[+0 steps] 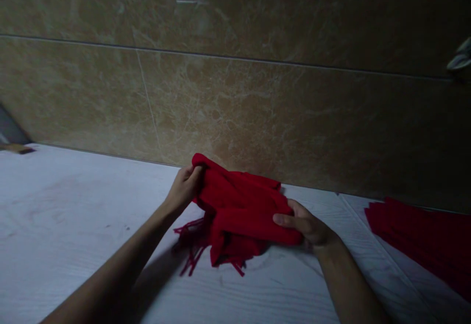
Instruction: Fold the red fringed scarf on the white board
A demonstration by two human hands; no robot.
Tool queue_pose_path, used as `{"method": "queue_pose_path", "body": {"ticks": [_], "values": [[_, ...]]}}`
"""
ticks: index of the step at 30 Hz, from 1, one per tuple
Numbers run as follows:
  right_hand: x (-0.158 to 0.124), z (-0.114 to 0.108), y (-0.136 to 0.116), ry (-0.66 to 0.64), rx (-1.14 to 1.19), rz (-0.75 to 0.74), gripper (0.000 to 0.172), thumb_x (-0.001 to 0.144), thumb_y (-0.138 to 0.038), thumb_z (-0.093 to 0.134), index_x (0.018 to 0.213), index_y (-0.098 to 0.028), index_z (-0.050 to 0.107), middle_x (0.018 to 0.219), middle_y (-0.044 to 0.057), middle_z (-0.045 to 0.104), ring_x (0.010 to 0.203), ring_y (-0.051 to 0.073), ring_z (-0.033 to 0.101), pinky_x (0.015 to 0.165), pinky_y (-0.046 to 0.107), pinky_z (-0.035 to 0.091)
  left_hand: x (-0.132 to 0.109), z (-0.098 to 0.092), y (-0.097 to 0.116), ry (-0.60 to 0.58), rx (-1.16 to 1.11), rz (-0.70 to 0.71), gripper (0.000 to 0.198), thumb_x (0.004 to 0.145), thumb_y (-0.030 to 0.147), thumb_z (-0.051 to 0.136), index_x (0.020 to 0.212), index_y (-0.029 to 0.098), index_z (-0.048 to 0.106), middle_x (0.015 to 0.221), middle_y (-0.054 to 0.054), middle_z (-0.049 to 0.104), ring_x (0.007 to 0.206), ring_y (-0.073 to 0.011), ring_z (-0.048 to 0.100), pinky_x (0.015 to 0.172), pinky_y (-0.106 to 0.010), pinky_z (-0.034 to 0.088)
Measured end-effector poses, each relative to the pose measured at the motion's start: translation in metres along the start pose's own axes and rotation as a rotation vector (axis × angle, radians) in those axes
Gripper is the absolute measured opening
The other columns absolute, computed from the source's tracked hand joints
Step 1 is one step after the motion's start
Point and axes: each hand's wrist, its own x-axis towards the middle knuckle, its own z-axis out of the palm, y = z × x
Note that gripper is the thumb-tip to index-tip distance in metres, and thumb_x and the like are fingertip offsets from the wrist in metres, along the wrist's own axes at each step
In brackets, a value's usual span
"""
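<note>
A red scarf (239,201) with fringed ends is bunched and partly folded between my two hands, just above the white surface. My left hand (186,186) grips its upper left corner, with the fingers hidden behind the cloth. At the lower right end, my right hand (307,226) is closed on a folded edge, thumb on top and the other fingers underneath. Strands of fringe hang from the scarf's lower left side toward the surface.
More red cloth (423,238) lies on the white wood-grain surface (73,216) at the right. Behind rises a brown marble-tiled wall (228,108). A small brown piece (20,148) sits at the far left, and a pale object (460,58) is at the right edge.
</note>
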Motion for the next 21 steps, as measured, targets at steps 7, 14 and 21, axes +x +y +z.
{"method": "queue_pose_path", "body": {"ticks": [7, 14, 21], "values": [[0.033, 0.003, 0.002, 0.415, 0.548, -0.281, 0.031, 0.067, -0.033, 0.084, 0.095, -0.021, 0.075, 0.098, 0.005, 0.078, 0.1, 0.029, 0.071, 0.09, 0.042, 0.061, -0.009, -0.009, 0.027, -0.338, -0.5, -0.583, 0.03, 0.093, 0.037, 0.064, 0.108, 0.012, 0.071, 0.085, -0.012, 0.078, 0.076, -0.0274, 0.076, 0.069, -0.034, 0.064], [0.048, 0.022, 0.018, 0.36, 0.576, -0.161, 0.029, 0.092, -0.045, 0.065, 0.107, -0.021, 0.072, 0.108, 0.007, 0.077, 0.1, 0.025, 0.072, 0.083, 0.04, 0.062, -0.006, -0.003, -0.001, -0.506, -0.252, -0.406, 0.043, 0.074, 0.037, 0.089, 0.104, 0.01, 0.075, 0.09, -0.012, 0.079, 0.079, -0.0261, 0.076, 0.069, -0.027, 0.062], [0.039, 0.018, 0.02, 0.326, 0.47, -0.069, 0.041, 0.061, -0.022, 0.094, 0.095, -0.019, 0.071, 0.086, 0.001, 0.076, 0.074, 0.018, 0.07, 0.063, 0.026, 0.058, -0.002, 0.003, -0.008, -0.198, -0.238, -0.31, 0.018, 0.086, 0.031, 0.073, 0.081, 0.013, 0.071, 0.06, -0.002, 0.069, 0.046, -0.0136, 0.062, 0.042, -0.017, 0.048]]}}
